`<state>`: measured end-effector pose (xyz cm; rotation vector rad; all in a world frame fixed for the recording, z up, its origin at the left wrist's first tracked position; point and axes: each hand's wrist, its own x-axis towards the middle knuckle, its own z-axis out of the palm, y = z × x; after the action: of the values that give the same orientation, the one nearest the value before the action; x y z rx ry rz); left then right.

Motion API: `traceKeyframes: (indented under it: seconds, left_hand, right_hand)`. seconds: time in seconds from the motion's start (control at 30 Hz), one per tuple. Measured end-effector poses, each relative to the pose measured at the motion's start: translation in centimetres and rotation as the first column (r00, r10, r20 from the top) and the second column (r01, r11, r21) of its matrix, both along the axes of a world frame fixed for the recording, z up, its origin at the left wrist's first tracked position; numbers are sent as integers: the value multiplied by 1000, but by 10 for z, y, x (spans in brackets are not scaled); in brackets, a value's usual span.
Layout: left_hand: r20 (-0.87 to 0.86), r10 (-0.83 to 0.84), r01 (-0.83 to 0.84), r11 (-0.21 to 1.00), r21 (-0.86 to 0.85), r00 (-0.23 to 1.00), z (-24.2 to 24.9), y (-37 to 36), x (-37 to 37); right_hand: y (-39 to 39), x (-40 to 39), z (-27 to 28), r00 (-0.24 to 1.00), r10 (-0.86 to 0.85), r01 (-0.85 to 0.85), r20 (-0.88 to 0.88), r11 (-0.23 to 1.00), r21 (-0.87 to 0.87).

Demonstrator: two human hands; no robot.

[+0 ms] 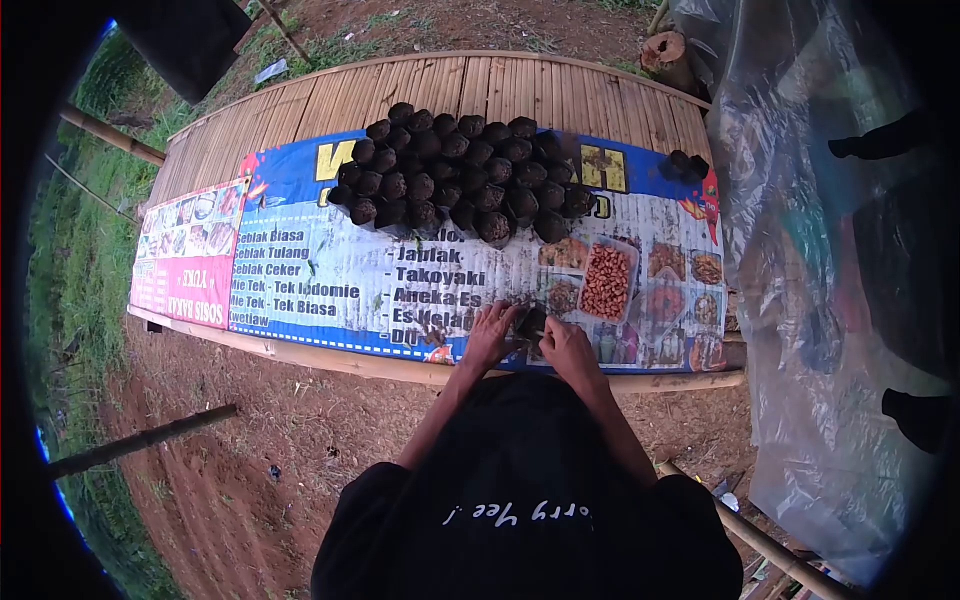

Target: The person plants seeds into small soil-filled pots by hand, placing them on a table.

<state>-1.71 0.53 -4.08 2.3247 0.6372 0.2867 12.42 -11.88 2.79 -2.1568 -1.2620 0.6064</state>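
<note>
A small black seedling bag of dark soil [532, 323] stands between my two hands near the front edge of the table. Its left side is held by my left hand [488, 335], fingers bent against the wall. My right hand [566, 345] is closed at the bag's right side, thumb and finger pinched; what they hold is too small to make out. To the upper right of my right hand sits a clear plastic tub [634, 262] of reddish-brown seeds that look like peanuts [604, 284]. Loose dark soil [432, 332] lies left of my left hand.
Many filled black seedling bags [490, 196] stand grouped toward the far side of the printed banner [300, 270]. A few more black bags [683, 166] are at the right. Bamboo slats [560, 90] form the table. Clear plastic sheeting [790, 330] hangs along the right.
</note>
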Motion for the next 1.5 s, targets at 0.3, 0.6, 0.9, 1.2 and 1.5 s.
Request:
traceKeyframes:
  seconds: [0.3, 0.6, 0.9, 1.2, 1.5]
  left_hand:
    - [-11, 0, 0, 1000, 1, 1000, 0, 2, -2]
    - [43, 30, -27, 997, -70, 999, 7, 11, -2]
    - [59, 5, -3, 999, -40, 998, 3, 1, 7]
    - [113, -22, 21, 1000, 8, 993, -6, 0, 5]
    - [75, -23, 26, 999, -41, 997, -17, 1, 5]
  right_hand:
    - [-4, 7, 9, 994, -21, 26, -106, 999, 38]
    - [-47, 31, -10, 978, -210, 209, -9, 975, -81]
    - [-8, 1, 11, 938, 27, -86, 347, 984, 156]
    - [-7, -10, -13, 851, 133, -139, 507, 990, -27]
    - [-14, -19, -38, 797, 158, -98, 583, 986, -133]
